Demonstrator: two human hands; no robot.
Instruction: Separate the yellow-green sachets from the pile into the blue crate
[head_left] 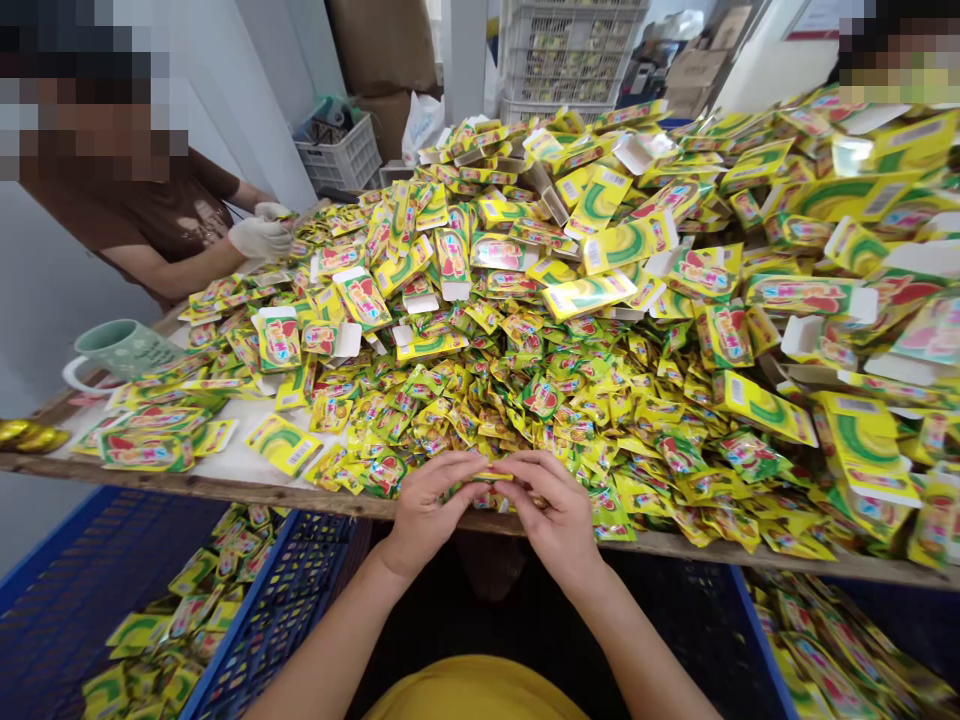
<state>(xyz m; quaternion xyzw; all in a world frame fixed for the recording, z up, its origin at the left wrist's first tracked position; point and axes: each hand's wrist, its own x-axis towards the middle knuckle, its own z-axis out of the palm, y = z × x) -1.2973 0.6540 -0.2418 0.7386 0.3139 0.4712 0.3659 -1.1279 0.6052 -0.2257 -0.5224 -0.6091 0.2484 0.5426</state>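
Observation:
Both hands meet at the table's front edge, fingertips pinched on a small yellow-and-green packet seen nearly edge-on. My left hand grips its left end between thumb and fingers. The other end is in my right hand, with the thumb underneath; most of the packet is hidden by the fingers. Right behind the hands spreads a heap of small yellow sachets, some printed with a red watermelon. Yellow cartons with white flaps, many open-ended, are piled high beyond the sachets.
Blue crates below the table's left side and a blue crate at right hold filled cartons or packets. A green mug stands at the left edge. Across the table, a co-worker's gloved hands handle packets. White crates stand behind.

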